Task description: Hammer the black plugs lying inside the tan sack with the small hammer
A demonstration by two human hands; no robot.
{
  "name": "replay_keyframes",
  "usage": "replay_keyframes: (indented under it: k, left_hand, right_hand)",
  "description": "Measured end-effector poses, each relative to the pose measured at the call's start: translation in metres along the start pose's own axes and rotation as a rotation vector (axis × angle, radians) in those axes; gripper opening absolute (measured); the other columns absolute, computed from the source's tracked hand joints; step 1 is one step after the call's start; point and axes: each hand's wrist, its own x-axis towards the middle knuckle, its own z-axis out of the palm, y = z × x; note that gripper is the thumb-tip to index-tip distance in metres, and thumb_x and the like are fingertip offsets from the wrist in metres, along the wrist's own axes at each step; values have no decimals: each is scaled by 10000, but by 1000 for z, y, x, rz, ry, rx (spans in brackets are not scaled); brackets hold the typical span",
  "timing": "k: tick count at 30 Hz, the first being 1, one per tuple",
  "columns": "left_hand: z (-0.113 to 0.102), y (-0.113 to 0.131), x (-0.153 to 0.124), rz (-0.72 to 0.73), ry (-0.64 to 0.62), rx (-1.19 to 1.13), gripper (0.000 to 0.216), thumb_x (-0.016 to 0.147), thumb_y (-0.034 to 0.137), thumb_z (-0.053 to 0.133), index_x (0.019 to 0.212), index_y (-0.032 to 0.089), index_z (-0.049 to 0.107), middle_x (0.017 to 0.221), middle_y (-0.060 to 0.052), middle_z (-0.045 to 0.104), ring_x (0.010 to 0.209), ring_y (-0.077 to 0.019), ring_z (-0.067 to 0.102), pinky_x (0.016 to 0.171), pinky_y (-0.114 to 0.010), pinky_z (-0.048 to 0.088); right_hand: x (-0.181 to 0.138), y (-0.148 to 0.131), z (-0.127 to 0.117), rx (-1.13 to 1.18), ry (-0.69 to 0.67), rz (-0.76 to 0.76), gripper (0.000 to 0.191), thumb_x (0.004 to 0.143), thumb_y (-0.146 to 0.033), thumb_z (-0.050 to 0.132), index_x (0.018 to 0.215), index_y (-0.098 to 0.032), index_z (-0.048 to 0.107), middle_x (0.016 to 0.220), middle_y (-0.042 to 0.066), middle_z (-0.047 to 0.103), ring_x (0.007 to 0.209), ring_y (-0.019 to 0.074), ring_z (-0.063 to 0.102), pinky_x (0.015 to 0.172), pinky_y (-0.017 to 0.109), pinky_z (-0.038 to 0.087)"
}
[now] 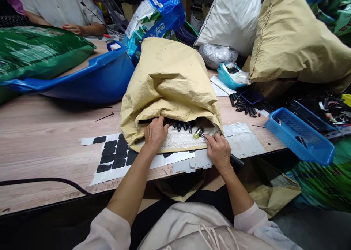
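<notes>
A tan woven sack (175, 67) lies on the table with its mouth toward me. Several black pointed pieces (184, 126) show inside the opening, on the white lining. My left hand (156, 133) is at the left of the mouth, its fingers curled at the sack's upper lip; the fingertips are partly hidden. My right hand (219, 151) is closed around a small hammer (199, 133) with a yellow-green and silver head and a dark handle sticking out past the palm. The hammer's head rests over the lining, right of the black pieces.
A sheet of black stickers (111, 153) and flattened grey cardboard (242, 140) lie partly under the sack. A blue basin (90, 79) stands left, a blue basket (298, 134) right. Loose black parts (244, 105) lie behind. Another person's hands (75, 29) show across the table.
</notes>
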Motion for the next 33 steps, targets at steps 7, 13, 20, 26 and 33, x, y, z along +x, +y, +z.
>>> replay_keyframes:
  k: [7,13,20,26,33]
  left_hand:
    - [-1,-28,-28,244,-26,-98,145,941,341,635,1009,226,691,1002,-91,667,1049,-319,616,802,-371,496]
    - [19,-9,-34,459,-148,-379,134,914,331,650,980,226,701,922,-48,643,939,-255,597,831,-363,467]
    - [31,-15,-25,414,-175,-613,223,813,350,763,991,217,745,935,-29,652,902,-222,617,789,-325,473]
    - [36,-18,-24,401,-140,-649,151,809,305,753,930,215,757,875,-8,626,847,-195,599,753,-310,447]
    - [37,-15,-24,376,-148,-663,127,781,252,768,903,220,751,878,-1,639,887,-206,612,792,-323,457]
  right_hand:
    - [0,0,0,4,-3,3,288,1022,-213,557,1241,-260,738,927,63,634,866,220,502,773,337,368]
    - [0,0,0,10,6,4,286,1016,-208,566,1236,-255,742,926,63,636,861,218,498,770,334,372]
    - [0,0,1,4,17,1,285,1031,-216,551,1229,-249,754,910,61,645,848,215,506,761,325,374]
    - [5,8,-3,160,-27,11,312,1035,-215,534,1254,-253,753,913,51,674,856,201,570,790,302,442]
    - [16,-23,-30,563,-93,0,363,1081,-268,468,1371,-264,688,1002,47,696,908,161,673,810,260,547]
